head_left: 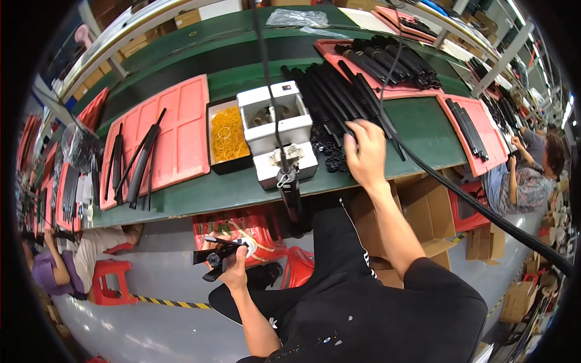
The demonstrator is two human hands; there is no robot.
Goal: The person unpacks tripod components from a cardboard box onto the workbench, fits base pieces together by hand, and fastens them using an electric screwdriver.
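Observation:
Low over my lap, my left hand is closed around a bundle of black tube-like parts. Their ends fan out past the fingers, and a white round piece shows beside them. On the bench, my right hand reaches to the near end of a pile of long black tubes. Its fingers are bent, with thumb and forefinger apart at the tube ends; the other fingertips are partly hidden. Small black curled parts lie heaped just left of that hand.
A white machine stands beside a box of yellow rubber bands. Pink trays with black tubes lie on the green bench. A black cable crosses the right side. Cardboard boxes and a red stool stand below; people sit at both sides.

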